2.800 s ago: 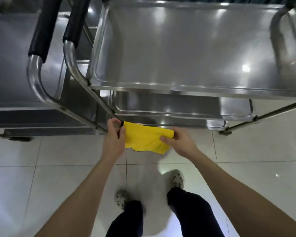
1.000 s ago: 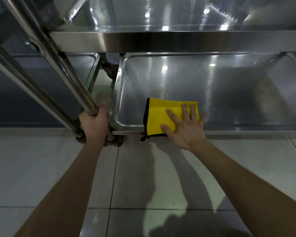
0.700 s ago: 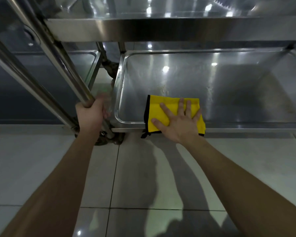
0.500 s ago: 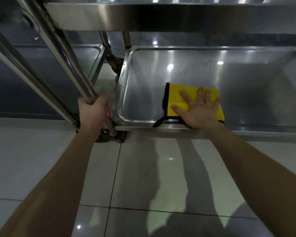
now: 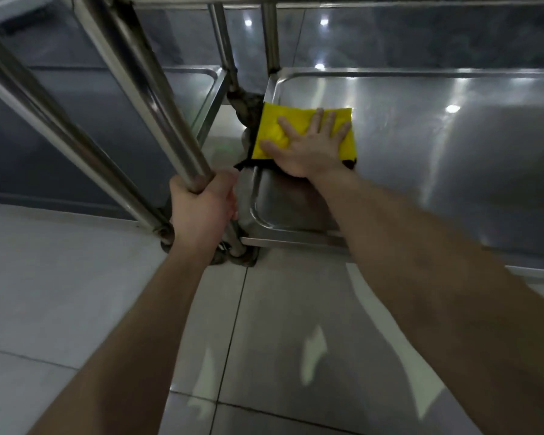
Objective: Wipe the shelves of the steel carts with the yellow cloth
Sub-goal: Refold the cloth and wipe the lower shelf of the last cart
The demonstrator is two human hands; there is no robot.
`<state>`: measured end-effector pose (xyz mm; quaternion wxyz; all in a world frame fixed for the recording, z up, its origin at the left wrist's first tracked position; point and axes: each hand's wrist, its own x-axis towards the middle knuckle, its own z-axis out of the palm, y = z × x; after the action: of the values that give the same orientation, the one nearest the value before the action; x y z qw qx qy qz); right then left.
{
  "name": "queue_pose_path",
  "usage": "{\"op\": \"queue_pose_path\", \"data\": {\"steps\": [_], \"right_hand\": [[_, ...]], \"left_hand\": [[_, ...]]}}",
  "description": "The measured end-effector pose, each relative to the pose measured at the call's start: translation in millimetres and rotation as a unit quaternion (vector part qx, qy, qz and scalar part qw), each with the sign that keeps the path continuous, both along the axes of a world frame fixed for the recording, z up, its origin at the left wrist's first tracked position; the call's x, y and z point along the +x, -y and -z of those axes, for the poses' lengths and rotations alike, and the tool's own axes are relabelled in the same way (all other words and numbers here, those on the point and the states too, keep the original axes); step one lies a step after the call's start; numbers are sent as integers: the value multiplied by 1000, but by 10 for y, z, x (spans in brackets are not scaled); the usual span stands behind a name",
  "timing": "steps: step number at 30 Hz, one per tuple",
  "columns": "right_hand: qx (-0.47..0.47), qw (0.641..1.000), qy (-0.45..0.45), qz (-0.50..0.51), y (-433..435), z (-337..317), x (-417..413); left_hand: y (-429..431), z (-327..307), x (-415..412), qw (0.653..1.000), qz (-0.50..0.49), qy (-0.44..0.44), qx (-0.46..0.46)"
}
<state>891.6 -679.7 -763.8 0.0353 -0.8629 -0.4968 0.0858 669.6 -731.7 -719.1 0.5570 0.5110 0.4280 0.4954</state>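
The bottom shelf (image 5: 437, 171) of the steel cart is a shallow tray with a raised rim, and it shines with streaks of reflected ceiling light. The yellow cloth (image 5: 272, 130) lies folded flat at the shelf's left side, close to the far-left corner. Its left edge sits up on the shelf's rim, and a black trim shows along its left and near edges. The right hand (image 5: 308, 146) presses down on the cloth, palm flat, with the fingers straight and spread and the thumb stretched out to the left over the yellow fabric. The forearm reaches in across the shelf's near rim.

Just beside the shelf's near-left corner, the left hand (image 5: 201, 208) grips a slanted steel tube (image 5: 157, 111) with the fingers curled right round it. A second tube (image 5: 44, 120) runs parallel, further left of the shelf. Under the near-left corner sits a dark caster (image 5: 244, 260), partly hidden behind the left wrist. Two upright legs (image 5: 270, 36) rise at the shelf's far-left corner. Left of the shelf, past those legs, a neighbouring cart's shelf (image 5: 182, 95) stands at about the same height. In front of the shelf's near rim, the pale tiled floor (image 5: 76, 293) spreads out under both forearms.
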Motion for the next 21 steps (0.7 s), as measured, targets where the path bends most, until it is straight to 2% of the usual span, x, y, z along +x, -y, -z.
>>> {"op": "queue_pose_path", "data": {"steps": [5,10,13,17,21], "right_hand": [[14,998,-16,-51,522,68,-534],[47,997,9,-68,1319,169,-877],[28,998,-11,-52,1639,131,-512],[3,999,7,53,2116,142,302],[-9,989,-14,148,2325,115,1077]], "left_hand": [[-9,-35,-6,1000,6,-21,1],[22,-100,-5,1000,2,-15,-22],[43,-105,10,999,-11,2,-38],[29,-102,18,999,-6,-9,-31],[-13,-39,23,1000,-8,8,-28]]}}
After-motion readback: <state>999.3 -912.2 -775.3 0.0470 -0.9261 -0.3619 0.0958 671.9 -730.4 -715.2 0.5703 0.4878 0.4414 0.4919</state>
